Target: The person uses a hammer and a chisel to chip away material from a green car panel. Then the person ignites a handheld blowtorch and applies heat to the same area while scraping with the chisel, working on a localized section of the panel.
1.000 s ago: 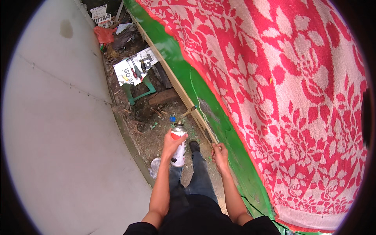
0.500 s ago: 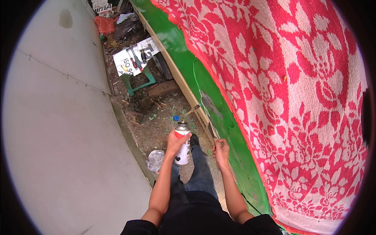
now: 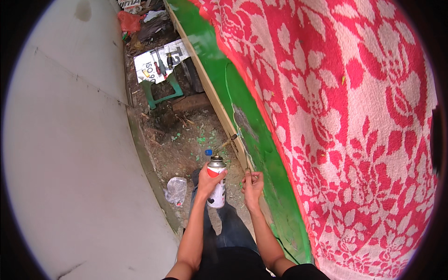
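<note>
My left hand (image 3: 206,180) grips a cylindrical white can (image 3: 217,191) with a red patch and a metal top, held upright. To its right, my right hand (image 3: 252,185) pinches a slim tool (image 3: 247,170), now too narrow to make out clearly, beside the beige edge strip (image 3: 219,109) of a green panel (image 3: 249,123). That panel has a long patch of cracked, peeling paint. A short dark-tipped rod (image 3: 231,138) juts from the strip above the can. A small blue object (image 3: 208,152) shows just beyond the can.
A red floral blanket (image 3: 354,177) covers the right side; a pale wall (image 3: 70,154) runs along the left. Tools lie on a sign board (image 3: 140,74) over a green stool (image 3: 165,97). Clear plastic (image 3: 175,191) and debris lie on the dirt ground, with more rubbish (image 3: 128,21) farther back.
Both hands are slightly lower in view than half a second ago, the right one also more leftward. The right hand's tool, earlier showing a dark flat blade, now looks narrower. My feet have shifted.
</note>
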### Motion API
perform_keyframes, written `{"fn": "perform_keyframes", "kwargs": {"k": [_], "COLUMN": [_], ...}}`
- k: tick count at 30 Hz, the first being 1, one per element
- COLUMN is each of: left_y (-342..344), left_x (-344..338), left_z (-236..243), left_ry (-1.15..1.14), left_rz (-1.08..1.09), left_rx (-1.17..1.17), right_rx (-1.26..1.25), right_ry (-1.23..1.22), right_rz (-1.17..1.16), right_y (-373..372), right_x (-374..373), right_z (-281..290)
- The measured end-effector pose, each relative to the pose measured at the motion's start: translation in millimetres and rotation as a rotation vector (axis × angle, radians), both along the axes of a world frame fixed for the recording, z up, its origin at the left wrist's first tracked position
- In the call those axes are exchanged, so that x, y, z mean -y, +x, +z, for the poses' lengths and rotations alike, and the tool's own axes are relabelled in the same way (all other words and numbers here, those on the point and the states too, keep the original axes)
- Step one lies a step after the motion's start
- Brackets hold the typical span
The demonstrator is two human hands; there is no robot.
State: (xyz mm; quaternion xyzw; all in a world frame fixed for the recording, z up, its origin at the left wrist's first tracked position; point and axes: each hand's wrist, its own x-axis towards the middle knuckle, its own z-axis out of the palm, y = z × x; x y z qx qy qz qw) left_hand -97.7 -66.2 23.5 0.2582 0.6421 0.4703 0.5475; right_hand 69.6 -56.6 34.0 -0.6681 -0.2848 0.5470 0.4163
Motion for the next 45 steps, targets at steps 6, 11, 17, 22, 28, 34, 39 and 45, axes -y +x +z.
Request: {"fn": "perform_keyframes", "kwargs": {"k": [6, 11, 17, 22, 28, 34, 39, 45], "left_y": [17.8, 25.3, 23.3, 25.1, 26.2, 31.7, 31.3, 24.7], "left_x": [11.0, 20.8, 28.2, 37.9, 39.7, 38.7, 33.7, 31.3], "left_z": [-6.0, -10.9, -19.8, -37.0, -42.0, -46.0, -40.5, -39.2], "left_ry": [-0.026, -0.003, 0.005, 0.052, 0.121, 0.121, 0.146, 0.104], "left_rz": [0.034, 0.046, 0.055, 0.044, 0.06, 0.086, 0.116, 0.089], "left_rx": [-0.028, -0.024, 0.011, -0.048, -0.005, 0.05, 0.083, 0.065], "right_rx": [-0.106, 0.067, 0.114, -0.089, -0.07, -0.065, -0.02, 0.011], "right_ry": [0.101, 0.224, 0.257, 0.114, 0.13, 0.149, 0.184, 0.218], "right_rz": [0.07, 0.217, 0.23, 0.167, 0.214, 0.197, 0.211, 0.129], "right_y": [1.7, 9.3, 17.6, 20.5, 20.5, 15.2, 7.1, 2.8], "right_x": [8.1, 9.7, 2.2, 3.2, 9.4, 7.8, 1.1, -1.7], "right_z": [-3.6, -6.5, -6.4, 1.7, -5.1, -8.7, -11.1, -15.2]}}
